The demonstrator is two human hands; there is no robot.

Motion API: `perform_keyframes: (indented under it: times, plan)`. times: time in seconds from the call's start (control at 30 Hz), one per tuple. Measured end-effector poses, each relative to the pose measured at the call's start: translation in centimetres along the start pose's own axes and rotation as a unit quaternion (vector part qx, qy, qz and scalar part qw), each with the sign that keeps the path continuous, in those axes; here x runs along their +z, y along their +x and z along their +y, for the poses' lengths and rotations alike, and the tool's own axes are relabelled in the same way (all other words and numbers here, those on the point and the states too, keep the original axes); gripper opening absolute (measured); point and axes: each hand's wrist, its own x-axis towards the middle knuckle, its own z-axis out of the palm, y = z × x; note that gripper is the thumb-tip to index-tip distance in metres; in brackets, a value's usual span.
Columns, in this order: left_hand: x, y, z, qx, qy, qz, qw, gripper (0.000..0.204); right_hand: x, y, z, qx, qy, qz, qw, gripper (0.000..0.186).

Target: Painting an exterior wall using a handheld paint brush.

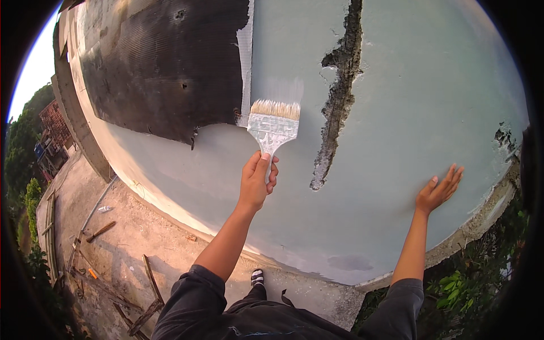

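Observation:
In my left hand (pixel 258 180) is a wide paintbrush (pixel 274 126), gripped by its handle with the bristles pointing up. White paint coats its handle and ferrule. The bristles rest at or very near the pale blue-grey wall (pixel 396 113), just right of a dark corrugated panel (pixel 170 68) with a ragged pale edge. A fresh whitish streak shows on the wall above the bristles. My right hand (pixel 439 190) lies against the wall further right, fingers stretched out and holding nothing.
A rough vertical gouge (pixel 340 96) runs down the wall between my hands. On the concrete ground (pixel 130 204) at lower left lie wooden sticks (pixel 150 277) and a pipe (pixel 99 204). Green plants (pixel 453 289) grow beyond the ledge at lower right. My sandalled foot (pixel 257 277) stands near the wall's base.

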Motion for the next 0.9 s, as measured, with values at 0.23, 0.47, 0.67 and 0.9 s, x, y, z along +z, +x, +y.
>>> perform_keyframes:
  times: [0.23,0.47,0.67,0.9]
  plan:
    - [1.4,2.1,2.1,0.005,-0.013,-0.005,1.000,0.029,0.1,0.0,-0.3,0.006,0.002,0.005,1.000,0.057]
    - [-0.3,-1.1,0.4,-0.046,-0.028,0.007,0.999,0.030,-0.4,0.2,-0.1,0.006,-0.002,0.008,1.000,0.057]
    - [1.8,1.0,4.0,0.005,-0.041,-0.031,0.999,0.029,-0.2,0.1,-0.1,0.008,0.000,0.009,1.000,0.057]
    - [0.3,-1.6,-0.9,-0.070,-0.026,0.000,0.997,0.029,-0.1,-0.1,0.1,0.008,-0.008,0.008,1.000,0.057]
